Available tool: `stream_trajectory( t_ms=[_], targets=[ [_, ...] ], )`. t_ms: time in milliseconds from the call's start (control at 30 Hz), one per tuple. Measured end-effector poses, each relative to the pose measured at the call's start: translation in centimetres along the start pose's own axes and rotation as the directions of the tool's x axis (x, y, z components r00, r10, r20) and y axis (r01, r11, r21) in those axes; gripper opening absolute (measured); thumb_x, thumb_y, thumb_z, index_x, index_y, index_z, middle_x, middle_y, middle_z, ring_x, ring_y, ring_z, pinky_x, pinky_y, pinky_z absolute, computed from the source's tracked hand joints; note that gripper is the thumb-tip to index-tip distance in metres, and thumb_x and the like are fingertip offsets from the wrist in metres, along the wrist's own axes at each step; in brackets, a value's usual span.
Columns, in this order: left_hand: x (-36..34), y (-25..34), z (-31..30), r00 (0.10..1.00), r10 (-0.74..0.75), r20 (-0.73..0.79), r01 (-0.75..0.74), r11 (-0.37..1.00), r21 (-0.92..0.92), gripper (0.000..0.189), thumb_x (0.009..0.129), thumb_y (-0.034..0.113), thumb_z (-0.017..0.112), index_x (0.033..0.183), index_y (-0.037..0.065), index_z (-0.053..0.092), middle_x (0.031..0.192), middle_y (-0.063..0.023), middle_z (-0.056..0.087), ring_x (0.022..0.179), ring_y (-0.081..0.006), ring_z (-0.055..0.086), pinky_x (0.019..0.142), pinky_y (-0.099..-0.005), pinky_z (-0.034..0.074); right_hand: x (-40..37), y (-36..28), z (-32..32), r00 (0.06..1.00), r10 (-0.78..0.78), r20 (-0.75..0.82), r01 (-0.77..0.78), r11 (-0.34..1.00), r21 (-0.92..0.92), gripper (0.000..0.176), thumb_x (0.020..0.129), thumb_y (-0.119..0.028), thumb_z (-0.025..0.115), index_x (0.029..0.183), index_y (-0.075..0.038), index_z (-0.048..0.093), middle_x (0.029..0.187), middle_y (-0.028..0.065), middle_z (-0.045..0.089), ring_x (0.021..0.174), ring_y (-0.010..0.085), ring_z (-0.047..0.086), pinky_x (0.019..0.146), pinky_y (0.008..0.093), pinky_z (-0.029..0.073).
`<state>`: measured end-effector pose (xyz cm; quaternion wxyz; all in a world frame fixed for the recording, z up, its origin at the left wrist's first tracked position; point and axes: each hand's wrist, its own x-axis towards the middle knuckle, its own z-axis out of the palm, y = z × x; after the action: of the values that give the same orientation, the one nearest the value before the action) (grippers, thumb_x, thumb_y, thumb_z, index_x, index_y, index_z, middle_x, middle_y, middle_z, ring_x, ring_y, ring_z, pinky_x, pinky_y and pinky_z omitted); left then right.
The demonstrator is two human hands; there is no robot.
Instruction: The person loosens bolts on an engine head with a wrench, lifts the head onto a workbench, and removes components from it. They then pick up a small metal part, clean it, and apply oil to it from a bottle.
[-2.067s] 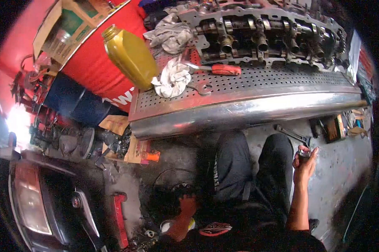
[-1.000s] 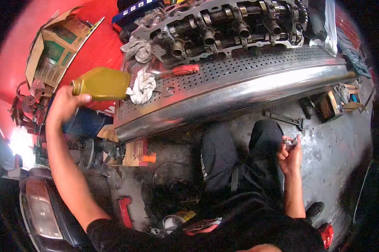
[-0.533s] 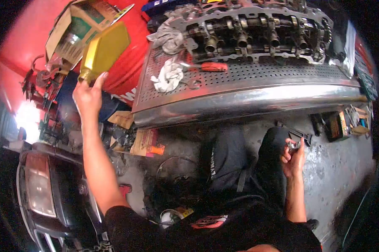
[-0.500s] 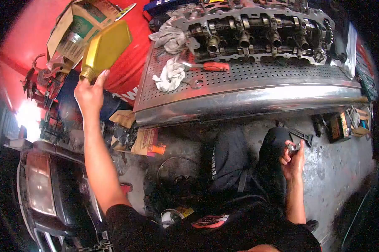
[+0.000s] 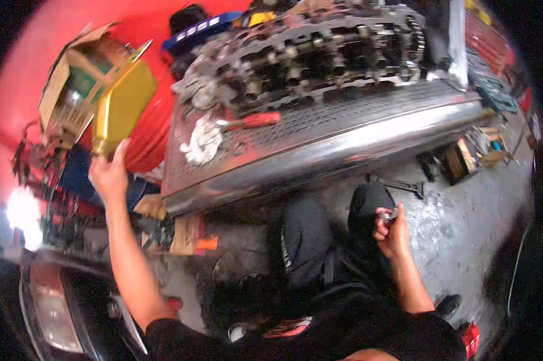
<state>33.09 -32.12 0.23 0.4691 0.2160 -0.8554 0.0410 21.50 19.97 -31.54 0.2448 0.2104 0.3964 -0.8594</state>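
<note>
My left hand [image 5: 110,177] is closed at the neck of a gold oil bottle [image 5: 124,102], whose body extends away from me in front of a cardboard box. My right hand [image 5: 395,234] is held low near my knee, fingers curled around a small metal part [image 5: 387,216] that is mostly hidden. In front of me, an engine cylinder head [image 5: 319,63] with its camshafts showing lies on a perforated metal bench [image 5: 319,129]. A red-handled screwdriver [image 5: 256,120] and a crumpled white rag [image 5: 203,141] lie on the bench's left side.
Behind the bottle stands an open cardboard box [image 5: 58,96]. A blue tray [image 5: 202,31] is behind the bench. Below the bench's right end is a box of parts [image 5: 464,157], and a dark metal bracket [image 5: 401,185] lies on the floor. A vehicle headlight [image 5: 55,307] is at lower left.
The view has turned, shifting the bench and cylinder head left and tilting them. My left hand keeps its hold at the bottle's neck; my right hand still grips the small part.
</note>
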Motion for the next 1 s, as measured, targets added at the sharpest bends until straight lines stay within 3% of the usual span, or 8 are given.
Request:
stream_trajectory(
  t_ms=[67,100,200,333,633,733,867,1000],
  targets=[
    [-0.1,-0.7,0.7,0.997,0.070,-0.026,-0.074,0.980,-0.186,0.029,0.086,0.026,0.079,0.098,0.001,0.076,0.097,-0.0158,0.075,0.084,-0.0259,0.071,0.079,-0.0370,0.053,-0.6,-0.1,0.8,1.000,-0.002,-0.011,0.002,1.000,0.028,0.066,0.102,-0.062,0.036,0.101,-0.002,0.062,0.060,0.0048,0.054,0.043,0.0121,0.038,0.041,0.0271,0.028],
    [-0.2,-0.8,0.7,0.991,0.125,-0.039,-0.128,0.988,-0.086,0.027,0.086,0.023,0.079,0.099,-0.001,0.076,0.096,-0.0151,0.075,0.085,-0.0228,0.071,0.078,-0.0362,0.053,-0.4,0.0,0.5,1.000,0.004,-0.024,-0.003,0.999,0.040,0.066,0.102,-0.063,0.036,0.100,-0.002,0.062,0.060,0.0049,0.054,0.043,0.0123,0.037,0.041,0.0275,0.028],
    [-0.3,-0.9,1.4,0.996,0.032,-0.086,-0.050,0.976,-0.214,0.024,0.085,0.015,0.081,0.101,-0.002,0.075,0.099,-0.0120,0.075,0.086,-0.0199,0.070,0.079,-0.0345,0.053,0.1,0.2,0.6,0.999,0.053,-0.003,-0.053,0.996,0.068,0.066,0.102,-0.063,0.036,0.099,-0.003,0.062,0.060,0.0049,0.053,0.043,0.0126,0.036,0.042,0.0280,0.028],
    [-0.5,-1.0,1.6,0.996,0.022,-0.084,-0.041,0.972,-0.232,0.027,0.084,0.018,0.082,0.101,-0.002,0.075,0.098,-0.0126,0.074,0.086,-0.0212,0.069,0.079,-0.0345,0.052,-0.1,0.5,0.5,0.997,0.066,0.048,-0.069,0.996,0.063,0.066,0.102,-0.063,0.034,0.098,-0.003,0.062,0.061,0.0052,0.053,0.044,0.0127,0.036,0.042,0.0275,0.028],
    [-1.0,-0.8,2.5,0.987,0.056,-0.152,-0.108,0.926,-0.362,0.030,0.084,0.020,0.083,0.102,-0.002,0.075,0.098,-0.0124,0.074,0.084,-0.0203,0.068,0.078,-0.0333,0.052,0.4,0.7,0.7,0.995,0.103,0.000,-0.103,0.993,0.059,0.066,0.103,-0.062,0.032,0.099,-0.003,0.062,0.061,0.0053,0.052,0.043,0.0130,0.036,0.042,0.0278,0.028],
    [-1.3,-1.8,2.9,0.992,0.044,-0.121,-0.080,0.945,-0.316,0.030,0.083,0.020,0.083,0.102,-0.002,0.075,0.099,-0.0114,0.075,0.085,-0.0200,0.068,0.079,-0.0338,0.052,0.5,1.0,0.8,0.994,0.107,-0.018,-0.106,0.993,0.046,0.066,0.103,-0.062,0.033,0.100,-0.003,0.061,0.061,0.0053,0.052,0.043,0.0132,0.036,0.042,0.0279,0.028],
    [-1.6,-1.4,3.3,0.971,0.095,-0.220,-0.156,0.947,-0.280,0.031,0.083,0.023,0.084,0.101,-0.001,0.075,0.098,-0.0127,0.075,0.085,-0.0232,0.069,0.078,-0.0361,0.051,1.0,1.3,0.3,0.995,0.099,0.028,-0.100,0.994,0.044,0.065,0.102,-0.063,0.034,0.102,-0.004,0.061,0.061,0.0052,0.053,0.043,0.0133,0.037,0.042,0.0282,0.029],
    [-1.6,-1.6,3.7,0.976,0.052,-0.212,-0.112,0.953,-0.281,0.031,0.084,0.024,0.083,0.100,-0.001,0.075,0.096,-0.0135,0.075,0.084,-0.0255,0.069,0.078,-0.0373,0.051,1.2,1.7,-0.4,0.997,0.066,0.050,-0.069,0.997,0.044,0.064,0.102,-0.063,0.035,0.103,-0.004,0.061,0.063,0.0052,0.054,0.044,0.0129,0.038,0.043,0.0280,0.029]
  ],
)
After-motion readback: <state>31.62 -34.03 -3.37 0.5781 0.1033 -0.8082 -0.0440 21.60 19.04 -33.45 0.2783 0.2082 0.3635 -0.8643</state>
